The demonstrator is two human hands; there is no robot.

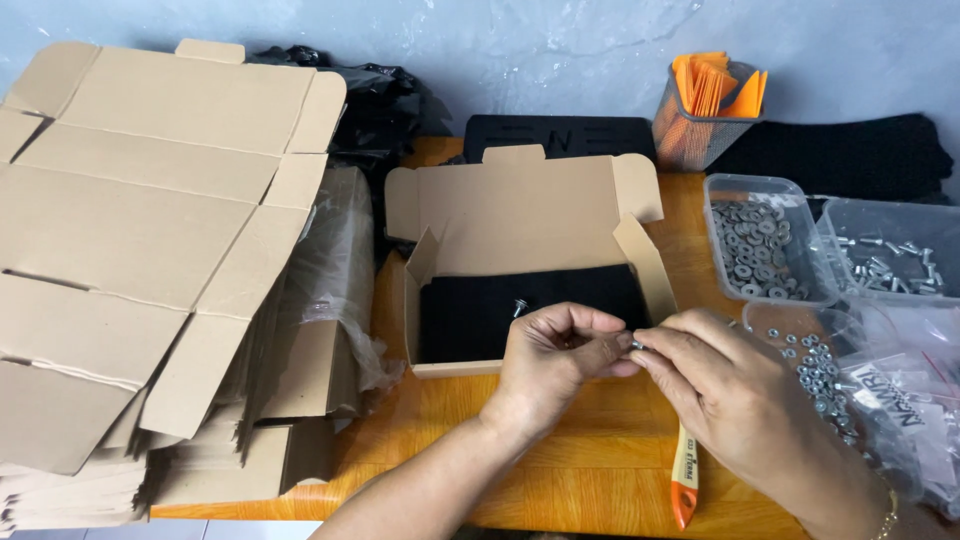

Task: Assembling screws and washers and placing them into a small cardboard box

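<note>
At lower centre, the left hand (552, 352) and right hand (712, 380) are pinching their fingers together on a small metal fastener (636, 344), just in front of the open cardboard box (530, 215) lined with black fabric.

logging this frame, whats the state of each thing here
box: open, lid up, black liner inside
screw: loose on the liner
left hand: pinching small hardware
right hand: pinching the same piece
washer tub: uncovered, part full
flat boxes: unfolded, stacked
</note>
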